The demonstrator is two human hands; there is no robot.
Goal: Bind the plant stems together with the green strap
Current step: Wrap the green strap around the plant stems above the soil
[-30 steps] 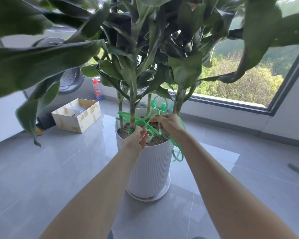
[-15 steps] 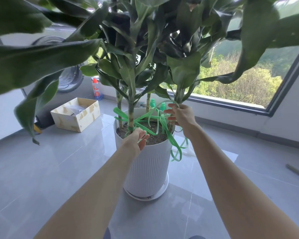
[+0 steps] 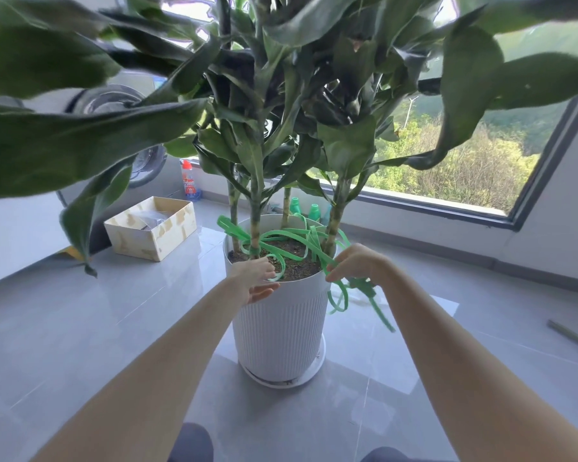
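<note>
A tall leafy plant with several thin stems (image 3: 255,208) grows from soil in a white ribbed pot (image 3: 281,331). A green strap (image 3: 287,235) lies in loose loops over the soil, wraps the base of the front stem and trails down the pot's right side. My left hand (image 3: 256,276) rests on the pot's near rim at the front stem's base, fingers curled by a strap loop. At the right rim, my right hand (image 3: 357,263) pinches the strap, and the free end hangs below it.
An open cardboard box (image 3: 151,226) sits on the grey tiled floor to the left. A red-capped bottle (image 3: 189,180) stands by the wall, with green-capped bottles (image 3: 304,210) behind the pot. A washing machine (image 3: 114,128) is at the left, a large window (image 3: 464,168) at the right. Big leaves hang overhead.
My right hand has come down and toward me from the back stem to the pot's right rim, drawing the strap along. My left hand has stayed at the near rim.
</note>
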